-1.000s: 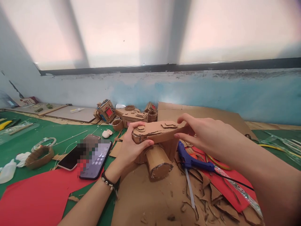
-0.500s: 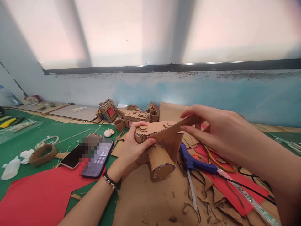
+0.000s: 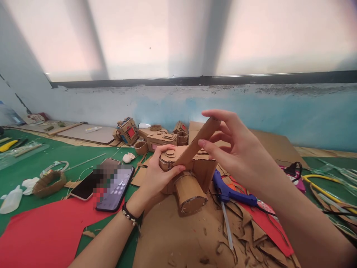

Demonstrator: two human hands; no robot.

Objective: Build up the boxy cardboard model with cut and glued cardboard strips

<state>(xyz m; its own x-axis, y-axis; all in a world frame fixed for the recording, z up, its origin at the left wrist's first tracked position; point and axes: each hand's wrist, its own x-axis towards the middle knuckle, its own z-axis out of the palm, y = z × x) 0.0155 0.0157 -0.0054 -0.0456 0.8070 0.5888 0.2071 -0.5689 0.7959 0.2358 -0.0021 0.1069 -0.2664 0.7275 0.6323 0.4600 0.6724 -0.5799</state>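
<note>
A cardboard camera model [image 3: 205,173] with a round tube lens [image 3: 192,193] stands on a large cardboard sheet [image 3: 170,234]. My left hand [image 3: 156,173] grips its left end, fingers over the top and thumb across the front above the lens. A cardboard strip [image 3: 192,150] slants up to the right from under that thumb. The strip's raised upper end is pinched between the thumb and fingers of my right hand [image 3: 227,143]. Part of the model's top is hidden behind the strip.
A blue glue gun [image 3: 232,193] lies right of the model, beside cardboard scraps [image 3: 251,238] and red paper. Two phones [image 3: 115,188] lie to the left near a red sheet [image 3: 44,230]. Other cardboard cameras [image 3: 161,141] stand behind, along the wall.
My right hand has moved left and up, tilting the strip's free end more steeply. The left hand and camera model stay in place.
</note>
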